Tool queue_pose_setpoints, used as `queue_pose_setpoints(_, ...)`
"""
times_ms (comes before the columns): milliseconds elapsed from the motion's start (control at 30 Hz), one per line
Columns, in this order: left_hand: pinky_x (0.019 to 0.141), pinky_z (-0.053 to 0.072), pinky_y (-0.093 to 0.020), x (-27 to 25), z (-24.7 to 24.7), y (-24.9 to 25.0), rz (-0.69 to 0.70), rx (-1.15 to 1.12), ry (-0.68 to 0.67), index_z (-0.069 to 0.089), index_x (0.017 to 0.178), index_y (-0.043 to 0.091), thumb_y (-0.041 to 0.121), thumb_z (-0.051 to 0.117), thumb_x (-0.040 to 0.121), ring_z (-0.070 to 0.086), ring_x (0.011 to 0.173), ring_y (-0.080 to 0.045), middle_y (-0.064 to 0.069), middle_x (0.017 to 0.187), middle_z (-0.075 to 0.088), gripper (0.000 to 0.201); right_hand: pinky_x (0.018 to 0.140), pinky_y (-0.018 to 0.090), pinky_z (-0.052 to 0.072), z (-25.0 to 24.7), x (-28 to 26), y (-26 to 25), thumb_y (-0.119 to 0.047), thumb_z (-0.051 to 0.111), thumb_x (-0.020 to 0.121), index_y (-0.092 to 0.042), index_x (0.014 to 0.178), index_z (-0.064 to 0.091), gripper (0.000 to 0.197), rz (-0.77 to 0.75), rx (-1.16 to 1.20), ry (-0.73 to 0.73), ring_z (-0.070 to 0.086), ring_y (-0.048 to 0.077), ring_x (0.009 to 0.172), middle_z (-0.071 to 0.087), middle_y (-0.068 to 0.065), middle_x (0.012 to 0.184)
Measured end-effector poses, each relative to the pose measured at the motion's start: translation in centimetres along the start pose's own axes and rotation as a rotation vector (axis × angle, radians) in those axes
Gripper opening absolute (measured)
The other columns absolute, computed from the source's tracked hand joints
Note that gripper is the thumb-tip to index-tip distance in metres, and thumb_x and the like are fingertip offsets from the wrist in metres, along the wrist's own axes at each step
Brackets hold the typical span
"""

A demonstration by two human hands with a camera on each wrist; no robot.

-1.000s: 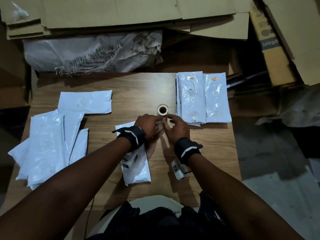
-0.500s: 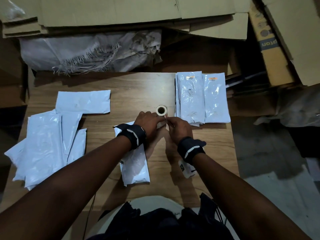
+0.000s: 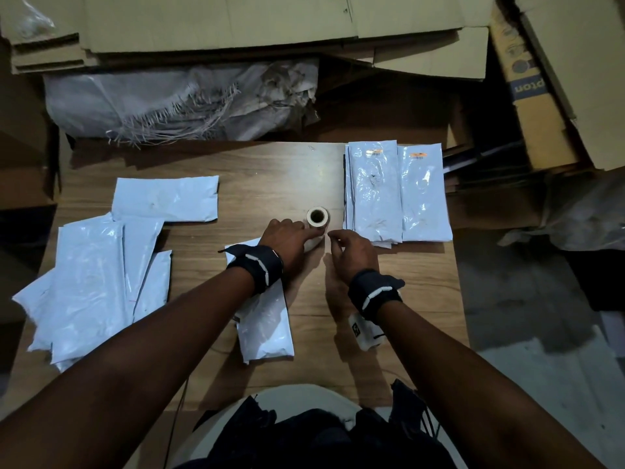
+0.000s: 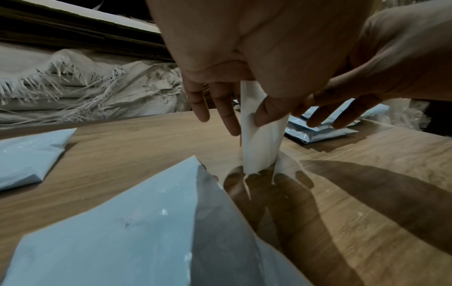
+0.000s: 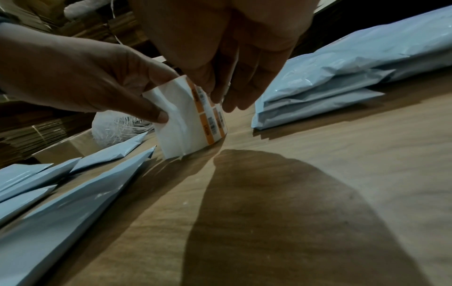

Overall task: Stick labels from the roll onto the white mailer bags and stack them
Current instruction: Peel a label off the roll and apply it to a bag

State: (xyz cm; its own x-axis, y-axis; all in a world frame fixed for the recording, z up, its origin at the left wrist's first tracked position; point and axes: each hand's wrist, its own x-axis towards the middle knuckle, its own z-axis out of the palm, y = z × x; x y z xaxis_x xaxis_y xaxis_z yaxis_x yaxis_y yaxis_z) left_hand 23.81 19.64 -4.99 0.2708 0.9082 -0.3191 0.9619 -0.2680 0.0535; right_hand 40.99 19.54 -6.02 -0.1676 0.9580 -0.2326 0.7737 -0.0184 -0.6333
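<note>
A small label roll [image 3: 318, 216] stands on the wooden table [image 3: 263, 177]. My left hand [image 3: 313, 236] pinches the roll's loose white backing strip [image 4: 261, 135] between thumb and fingers. Orange-edged barcode labels [image 5: 215, 122] show on the strip in the right wrist view. There my right hand [image 5: 217, 100] pinches the top edge of a label; in the head view the right hand [image 3: 329, 235] sits just right of the left. One white mailer bag [image 3: 267, 330] lies under my left wrist. Labelled bags [image 3: 375, 194] are stacked at the right.
Several unlabelled white bags [image 3: 91, 282] are spread at the left, one [image 3: 165, 198] lying crosswise behind them. A frayed woven sack [image 3: 182, 99] and flattened cardboard [image 3: 236, 22] lie past the table's far edge. Cardboard boxes [image 3: 541, 96] stand at the right.
Both hands stay at the roll. The left hand's fingers have slid closer to the roll's side, and a small gap has opened between the two hands.
</note>
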Motion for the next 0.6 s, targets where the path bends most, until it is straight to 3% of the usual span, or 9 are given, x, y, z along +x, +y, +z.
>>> queue_pose_setpoints(167, 0.088, 0.036, -0.039, -0.15, -0.31, 0.01, -0.005, -0.018, -0.015, 0.046, 0.131, 0.039, 0.042, 0.046, 0.095, 0.055, 0.107, -0.029, -0.003, 0.112, 0.06, 0.036, 0.08, 0.026, 0.046, 0.24, -0.56, -0.44, -0.037, 0.066, 0.088, -0.024, 0.113, 0.069, 0.029, -0.065, -0.02, -0.002, 0.064, 0.015, 0.099, 0.068, -0.005, 0.111)
queue_pose_setpoints(367, 0.087, 0.037, -0.04, -0.12, -0.68, 0.1, 0.019, 0.034, -0.034, 0.049, 0.124, 0.032, 0.041, 0.044, 0.095, 0.055, 0.107, -0.029, -0.004, 0.114, 0.059, 0.03, 0.082, 0.032, 0.047, -0.06, -0.2, -0.59, -0.031, 0.06, 0.093, -0.021, 0.11, 0.072, 0.022, -0.115, -0.073, 0.004, 0.065, 0.022, 0.101, 0.07, -0.001, 0.11)
queue_pose_setpoints(600, 0.092, 0.035, -0.04, 0.04, -0.73, 0.19, 0.023, 0.074, -0.062, 0.048, 0.128, 0.032, 0.035, 0.043, 0.098, 0.052, 0.114, -0.028, -0.003, 0.12, 0.057, 0.031, 0.081, 0.032, 0.048, -0.62, 0.09, -0.95, -0.038, 0.06, 0.092, -0.024, 0.11, 0.071, 0.026, -0.135, -0.157, -0.029, 0.064, 0.021, 0.1, 0.069, -0.003, 0.111)
